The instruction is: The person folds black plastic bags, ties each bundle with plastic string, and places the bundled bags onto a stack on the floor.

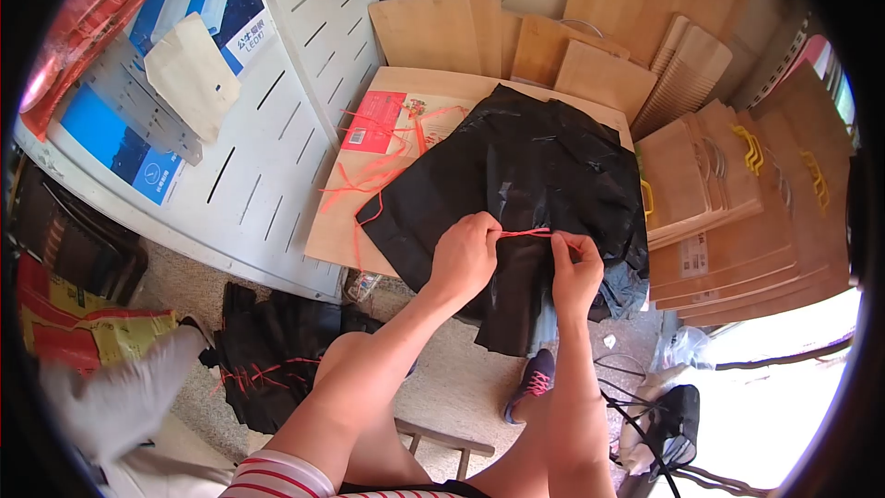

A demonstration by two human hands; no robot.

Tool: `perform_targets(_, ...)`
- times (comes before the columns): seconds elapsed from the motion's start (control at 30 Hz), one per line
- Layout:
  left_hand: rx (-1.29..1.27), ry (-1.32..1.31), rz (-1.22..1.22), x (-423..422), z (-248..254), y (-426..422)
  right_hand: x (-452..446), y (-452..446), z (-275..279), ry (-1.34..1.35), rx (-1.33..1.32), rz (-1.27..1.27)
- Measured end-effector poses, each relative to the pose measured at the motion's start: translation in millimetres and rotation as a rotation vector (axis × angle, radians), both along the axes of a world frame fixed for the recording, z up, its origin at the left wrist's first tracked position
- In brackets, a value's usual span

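Observation:
A black plastic bag (553, 161) lies spread over a wooden board (346, 235), its lower part hanging past the near edge. My left hand (466, 254) is closed, pinching one end of a short pinkish-red plastic string (525, 232). Thumb and fingers of my right hand (578, 267) pinch the string's other end. Between the hands the string runs taut across the bag, which looks gathered there. Whether it passes around the bag is hidden. Loose red strings (369, 186) trail over the board left of the bag, beside a red printed label (376, 122).
Wooden cutting boards (429, 32) lean along the back, with more stacked boards (728, 231) at the right. A white slotted metal panel (267, 129) rises on the left. Black bags tied with red string (267, 350) lie on the floor near a wooden stool (442, 438).

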State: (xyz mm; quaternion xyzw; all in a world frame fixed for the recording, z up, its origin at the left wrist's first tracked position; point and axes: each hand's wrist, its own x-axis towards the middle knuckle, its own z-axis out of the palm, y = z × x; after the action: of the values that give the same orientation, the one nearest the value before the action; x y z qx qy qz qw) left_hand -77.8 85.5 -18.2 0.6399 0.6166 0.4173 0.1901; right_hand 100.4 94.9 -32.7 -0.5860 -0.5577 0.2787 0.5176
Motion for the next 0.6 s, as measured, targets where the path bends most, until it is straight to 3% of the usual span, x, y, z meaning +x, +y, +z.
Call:
perform_targets(0.03,-0.019,-0.008,-0.015,-1.0,0.8,-0.5,-2.4,1.0,-0.6,0.258,-0.003,0.11)
perform_targets(0.13,0.013,0.042,-0.02,-2.4,-4.1,2.3,-15.6,-6.2,14.5,0.494,-0.136,0.312)
perform_targets(0.2,0.015,0.078,0.007,0.8,-1.5,1.8,-21.2,-7.8,11.5,0.481,-0.132,0.335)
perform_targets(0.3,0.072,0.254,0.054,-4.6,-2.5,3.1,-25.2,-9.5,14.9,0.01,-0.151,0.177)
perform_targets(0.33,0.129,0.391,0.066,-5.9,-2.5,3.9,-25.5,-8.9,13.8,0.011,-0.152,0.178)
perform_targets(0.4,0.185,0.4,0.083,-4.9,2.9,2.5,-24.6,-6.9,10.7,-0.11,-0.077,0.1)
perform_targets(0.47,0.24,0.405,0.097,-4.3,8.0,1.4,-25.2,-5.7,8.9,-0.045,-0.068,0.091)
perform_targets(0.53,0.059,0.012,-0.123,-6.5,10.2,0.6,-26.0,-5.7,9.3,0.02,-0.061,0.081)
perform_targets(0.6,-0.061,-0.112,-0.186,-5.4,14.5,-1.5,-28.4,-6.4,12.8,0.032,-0.115,0.059)
